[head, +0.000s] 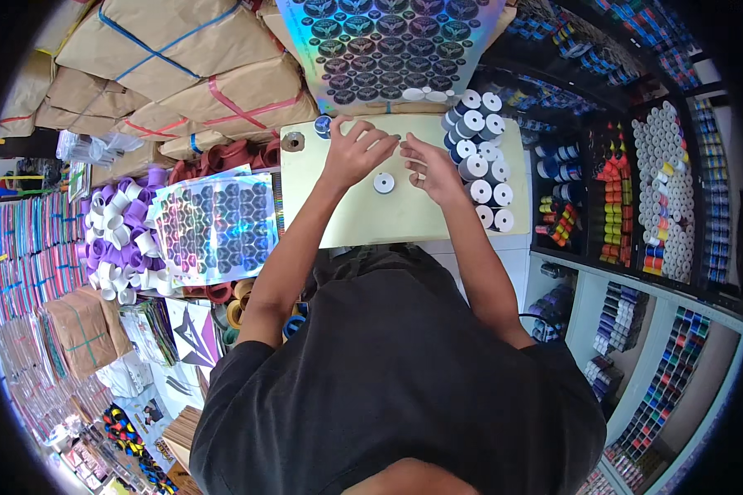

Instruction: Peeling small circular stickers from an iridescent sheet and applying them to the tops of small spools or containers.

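Observation:
Both hands are raised over a pale yellow tabletop [359,223]. My left hand [356,151] has its fingers partly bent, with a small dark thing [397,137] at its fingertips, too small to name. Close beside it on the right, my right hand [430,166] is turned inward with curled fingers; whether it touches that thing I cannot tell. Below and between the hands, a single white-ended spool [384,183] lies on the tabletop. Several similar spools [481,192] are grouped to the right of my right hand. A blue roll [322,127] is near the table's back edge, behind my left hand.
A brown tape roll [293,142] sits at the table's back left corner. Sticker sheets [217,229] and purple and white rolls [124,216] lie left of the table. Wrapped parcels [223,99] are stacked behind. Shelves of spools [662,192] line the right side.

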The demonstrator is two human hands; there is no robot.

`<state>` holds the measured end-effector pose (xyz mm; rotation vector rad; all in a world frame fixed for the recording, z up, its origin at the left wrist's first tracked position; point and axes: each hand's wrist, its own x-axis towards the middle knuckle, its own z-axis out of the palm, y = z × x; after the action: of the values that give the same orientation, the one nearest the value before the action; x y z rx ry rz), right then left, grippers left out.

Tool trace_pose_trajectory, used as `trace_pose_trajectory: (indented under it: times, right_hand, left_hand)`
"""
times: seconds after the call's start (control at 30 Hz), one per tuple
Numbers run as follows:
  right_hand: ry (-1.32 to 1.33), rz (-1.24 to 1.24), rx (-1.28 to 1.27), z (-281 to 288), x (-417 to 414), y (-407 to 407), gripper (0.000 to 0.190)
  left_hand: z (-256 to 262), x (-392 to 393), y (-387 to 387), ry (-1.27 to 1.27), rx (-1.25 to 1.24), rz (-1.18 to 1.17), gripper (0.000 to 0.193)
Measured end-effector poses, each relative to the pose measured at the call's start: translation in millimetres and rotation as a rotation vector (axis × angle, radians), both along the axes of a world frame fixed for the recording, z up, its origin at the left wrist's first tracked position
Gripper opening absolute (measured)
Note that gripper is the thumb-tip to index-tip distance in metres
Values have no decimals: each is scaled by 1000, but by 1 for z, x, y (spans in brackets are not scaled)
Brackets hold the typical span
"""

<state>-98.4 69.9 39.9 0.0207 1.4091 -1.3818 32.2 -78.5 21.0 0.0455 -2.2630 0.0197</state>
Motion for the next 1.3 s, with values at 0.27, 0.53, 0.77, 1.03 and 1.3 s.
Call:
trace_pose_trajectory:
  times: [0.27,0.53,0.77,1.03,1.3]
  right_hand:
    - [85,39,10,-2,8,-4,22]
    - [266,32,66,-47,0,-4,14]
    - [307,195,173,-149,6,6,13]
    - [712,299,179,-204,19,-1,19]
    - [944,345,183,-203,26,-17,20]
  left_hand:
    - [-14,11,1,-74,-39,-7,22]
    - [-44,19,11,-129,450,141,20]
    - [-193,42,20,-612,1412,316,47]
    - [-216,35,35,-559,1249,235,42]
    - [-208,32,36,-677,1398,341,38]
